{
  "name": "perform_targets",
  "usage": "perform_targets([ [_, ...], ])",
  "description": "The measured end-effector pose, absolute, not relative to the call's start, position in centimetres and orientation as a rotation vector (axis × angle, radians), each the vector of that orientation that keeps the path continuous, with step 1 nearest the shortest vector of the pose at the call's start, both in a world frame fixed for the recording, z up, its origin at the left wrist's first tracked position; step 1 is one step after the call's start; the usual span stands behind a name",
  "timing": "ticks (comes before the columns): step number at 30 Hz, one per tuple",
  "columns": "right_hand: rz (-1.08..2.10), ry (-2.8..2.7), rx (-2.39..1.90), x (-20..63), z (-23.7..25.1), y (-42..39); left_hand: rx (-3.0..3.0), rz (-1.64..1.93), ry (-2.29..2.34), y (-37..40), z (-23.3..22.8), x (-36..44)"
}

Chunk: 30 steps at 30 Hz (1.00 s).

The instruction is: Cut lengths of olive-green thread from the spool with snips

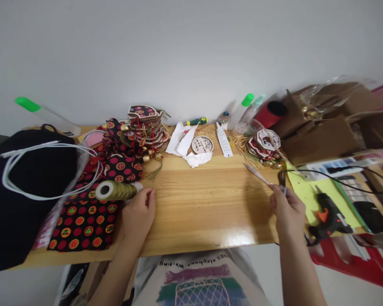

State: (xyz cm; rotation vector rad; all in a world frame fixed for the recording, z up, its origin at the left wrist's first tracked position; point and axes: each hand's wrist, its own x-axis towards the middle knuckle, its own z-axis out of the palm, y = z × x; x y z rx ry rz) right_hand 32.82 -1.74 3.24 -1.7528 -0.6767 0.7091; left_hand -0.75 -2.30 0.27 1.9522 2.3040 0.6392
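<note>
My left hand (pixel 138 216) is curled closed at the left part of the table, against or just beside the right end of an olive-green thread spool (pixel 119 190). What its fingers hold, if anything, is hidden. In my right hand (pixel 287 208), at the right part of the table, is a slim, pale pointed tool (pixel 257 173). Its tip points to the far left; its exact kind is unclear. Under the spool lies folded black cloth with red and orange flower patterns (pixel 83 225). Beyond my left hand, a green tassel (pixel 154 172) hangs from a stack of patterned pieces (pixel 147 127) with bells.
A black glue gun (pixel 328 212) lies right of my right hand, with a black cable (pixel 338 178) nearby. A round printed disc (pixel 202 145), white paper (pixel 181 140) and a white tube (pixel 224 141) lie at the back. Cardboard boxes (pixel 325 140) stand back right; a coiled white cable (pixel 51 146) is left.
</note>
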Motion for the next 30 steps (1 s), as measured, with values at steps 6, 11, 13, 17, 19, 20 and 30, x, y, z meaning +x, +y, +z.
perform_targets([
  [6, 1.263, -0.808, -1.659, 29.3, 4.6, -3.0, 1.927, 0.632, 2.299, -2.3, 0.2, -0.8],
  [11, 1.876, -0.784, -1.395, 23.1, 5.1, -4.5, 1.931, 0.668, 2.280, -2.3, 0.3, -0.8],
  [13, 2.019, -0.761, -1.313, 20.9, 5.1, -4.6, 1.935, 0.678, 2.277, -2.3, 0.3, -0.8],
  [17, 2.248, -0.905, -1.298, 17.9, 4.8, -3.9, 1.926, 0.721, 2.265, -2.3, 0.0, -0.9],
  [19, 2.288, -1.007, -1.355, 16.9, 4.5, -3.3, 1.932, 0.736, 2.252, -2.3, -0.2, -1.0],
  [20, 2.285, -1.041, -1.400, 16.4, 4.4, -2.9, 1.937, 0.739, 2.244, -2.3, -0.2, -1.0],
  [30, 2.253, -0.903, -1.545, 13.5, 4.1, -0.9, 1.983, 0.796, 2.185, -2.3, -0.1, -0.9],
])
